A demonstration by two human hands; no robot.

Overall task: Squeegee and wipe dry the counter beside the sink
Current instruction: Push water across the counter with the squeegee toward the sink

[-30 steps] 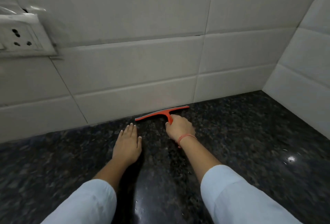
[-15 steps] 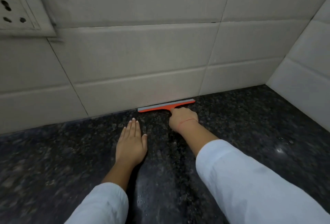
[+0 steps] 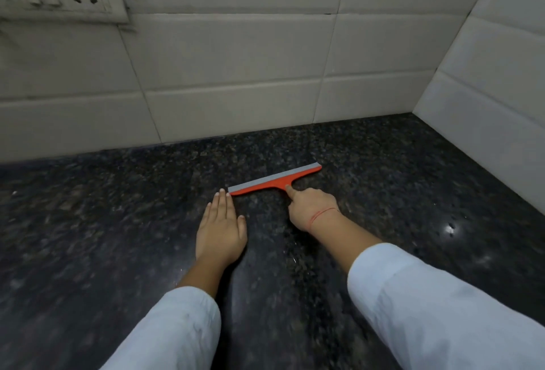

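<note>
Squeegee (image 3: 275, 179) handle gripped, right hand (image 3: 312, 206); forefinger extended.

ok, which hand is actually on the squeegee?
The right hand, the one with the red thread on its wrist: it grips the orange squeegee handle, index finger extended. The left hand lies flat, palm down, on the counter.

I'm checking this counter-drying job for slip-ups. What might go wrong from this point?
1. The left hand lies flat on the counter just ahead of the squeegee blade's end; a stroke toward the person may bump it or leave that patch unswept.
2. The right hand holds the handle well off to one side, so the blade may press unevenly and streak.
</note>
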